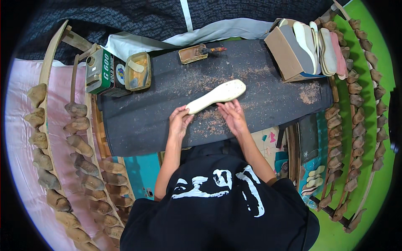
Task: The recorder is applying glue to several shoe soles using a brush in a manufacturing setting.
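Note:
A cream-coloured shoe insole (217, 93) is held slantwise over the dark-covered table, its broad end up to the right. My left hand (179, 120) is closed on the narrow end, thumb and fingers pinching it. Below the broad end, my right hand (233, 117) has its curled fingers at the insole's lower edge, seemingly gripping it there. Parts of those fingertips are hard to make out. Brown shavings (209, 127) lie scattered on the dark cloth (142, 129) underneath and around.
A green tin can (100, 75) and a glue-stained yellowish tub (142, 79) stand at the left. A small tray (192, 54) with a brush (215, 49) lies at the far edge. At the right, a cardboard box (282, 56) holds several insoles. Racks of wooden shoe lasts (79, 144) flank both sides.

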Demonstrator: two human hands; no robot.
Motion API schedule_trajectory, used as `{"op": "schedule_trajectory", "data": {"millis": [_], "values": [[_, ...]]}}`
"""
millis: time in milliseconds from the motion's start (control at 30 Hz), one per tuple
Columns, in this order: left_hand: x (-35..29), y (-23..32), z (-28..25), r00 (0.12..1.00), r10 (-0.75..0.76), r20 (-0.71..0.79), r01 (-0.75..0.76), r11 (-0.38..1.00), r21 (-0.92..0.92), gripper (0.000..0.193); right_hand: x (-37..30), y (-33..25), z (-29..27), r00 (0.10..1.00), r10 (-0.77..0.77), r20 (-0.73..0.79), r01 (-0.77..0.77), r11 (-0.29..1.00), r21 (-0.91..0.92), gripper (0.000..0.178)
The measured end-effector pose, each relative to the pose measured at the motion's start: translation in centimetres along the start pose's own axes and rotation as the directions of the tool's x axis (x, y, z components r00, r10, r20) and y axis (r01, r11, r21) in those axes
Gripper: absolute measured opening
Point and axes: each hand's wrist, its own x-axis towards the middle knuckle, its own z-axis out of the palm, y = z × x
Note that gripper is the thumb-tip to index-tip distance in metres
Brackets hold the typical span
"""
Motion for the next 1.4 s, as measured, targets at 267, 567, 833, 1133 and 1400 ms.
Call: {"op": "schedule_trajectory", "data": {"millis": [267, 567, 833, 1133, 1400], "values": [[-1.2, -3.4, 4.1, 0.960, -0.154, 0.233, 0.123, 0.982, 0.142, 0.014, 1.0, -1.3, 0.5, 0.990, 0.128, 0.060, -0.125, 0.991, -0.050, 0.074], [1.0, -4.6, 3.5, 0.907, -0.107, 0.407, -0.153, 0.817, 0.555, 0.029, 1.7, -3.3, 0.0, 0.952, 0.252, 0.173, -0.200, 0.941, -0.273, 0.061], [1.0, 1.1, 2.5, 0.999, 0.017, 0.030, -0.017, 1.000, -0.008, 0.091, 2.3, -6.7, -0.3, 0.899, 0.102, 0.427, 0.372, 0.338, -0.865, 0.048], [1.6, 1.1, -1.2, 0.997, 0.068, 0.041, -0.075, 0.981, 0.180, 0.045, 3.6, -7.1, -2.7, 0.982, 0.083, 0.171, 0.110, 0.483, -0.869, 0.047], [2.1, 1.4, -1.4, 0.983, 0.183, 0.006, -0.176, 0.937, 0.301, 0.049, 5.5, -7.4, -2.5, 0.980, 0.180, -0.091, -0.195, 0.736, -0.648, 0.034]]}}
